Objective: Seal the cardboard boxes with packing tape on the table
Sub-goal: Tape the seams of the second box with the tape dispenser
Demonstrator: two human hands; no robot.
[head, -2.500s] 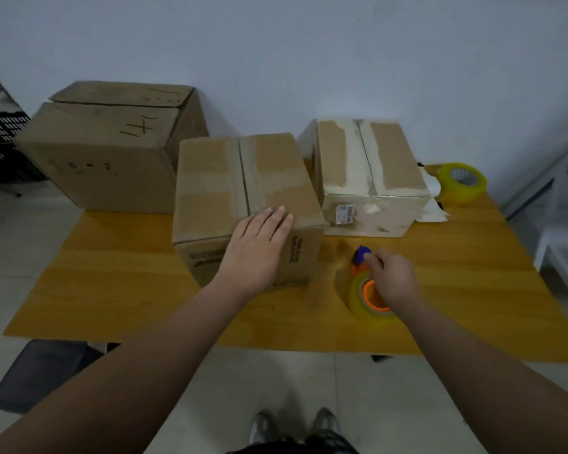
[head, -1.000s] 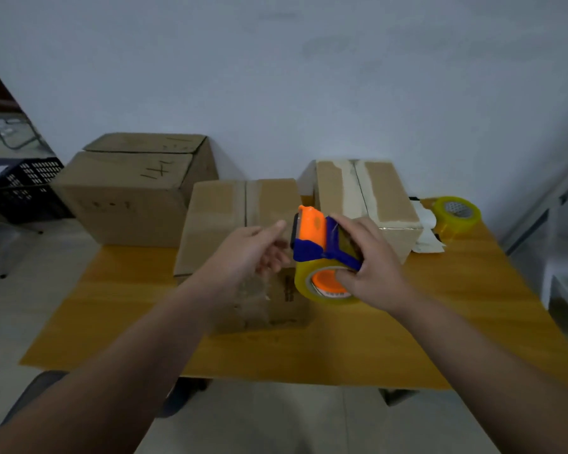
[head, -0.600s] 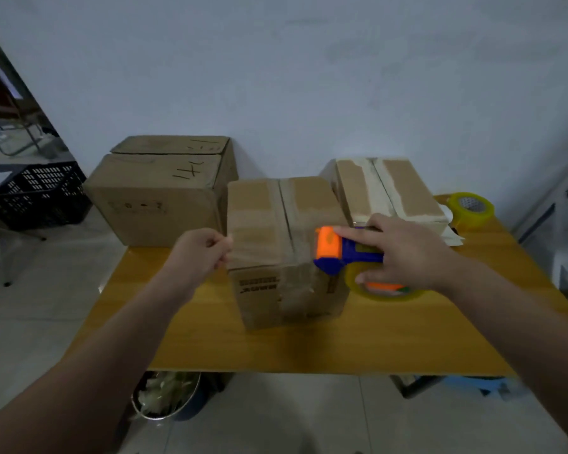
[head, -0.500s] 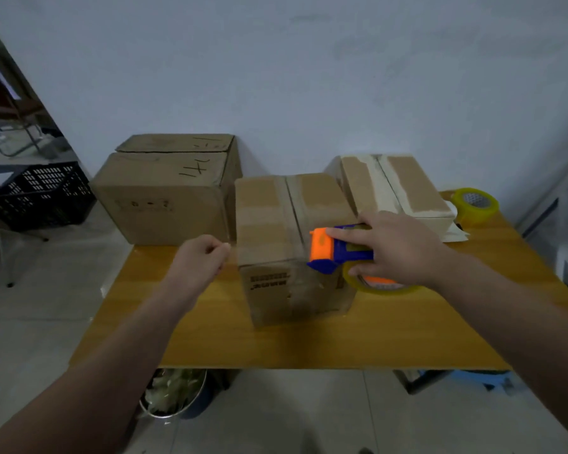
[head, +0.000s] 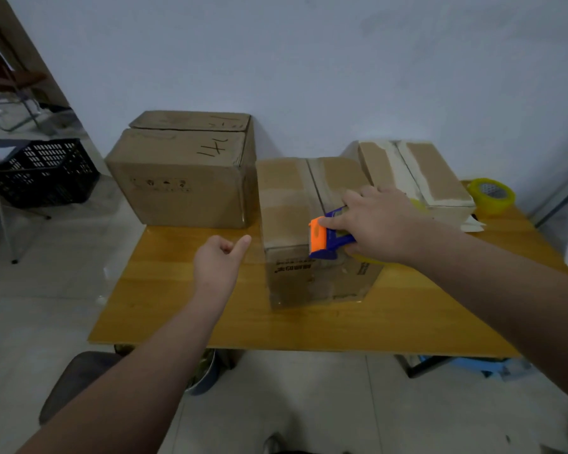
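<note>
Standing mid-table (head: 177,306), middle cardboard box (head: 289,204) bears tape dispenser (head: 325,239) at its near top edge; right hand (head: 381,224) grips dispenser, index finger reaching its orange head; left hand (head: 218,260) just left of box, fingers curled, thumb toward box; pinching tape or not: cannot tell; larger box (head: 177,181) far-left; third box (head: 420,172) and yellow tape roll (head: 491,196) far-right.

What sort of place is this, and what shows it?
Probably a small packing or storage room: cardboard boxes on a wooden table, a tape dispenser in the right hand, and a spare tape roll.
</note>
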